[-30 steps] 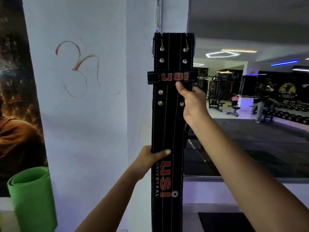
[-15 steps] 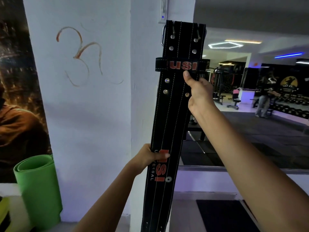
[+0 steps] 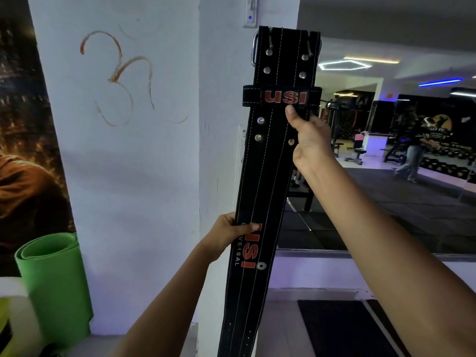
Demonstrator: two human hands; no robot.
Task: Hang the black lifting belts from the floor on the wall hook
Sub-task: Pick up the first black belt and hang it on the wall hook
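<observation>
A long black lifting belt (image 3: 268, 171) with white stitching, silver rivets and red "USI" lettering stands upright against the white pillar (image 3: 221, 104), slightly tilted with its top to the right. Its metal buckle (image 3: 255, 50) is at the top, just below a small white wall fixture (image 3: 250, 14). My right hand (image 3: 307, 140) grips the belt's right edge just under the keeper loop. My left hand (image 3: 228, 234) clasps the left edge lower down, thumb over the lettering. No hook is visible; the belt's top hides the wall behind it.
A rolled green mat (image 3: 51, 276) stands at the lower left beside a dark poster (image 3: 23, 140). A large wall mirror (image 3: 386, 176) to the right reflects the gym and a person walking. A dark floor mat (image 3: 342, 328) lies below the mirror.
The belt has risen against the pillar and tilted, top to the right, bottom to the left. Both hands keep their grips on it.
</observation>
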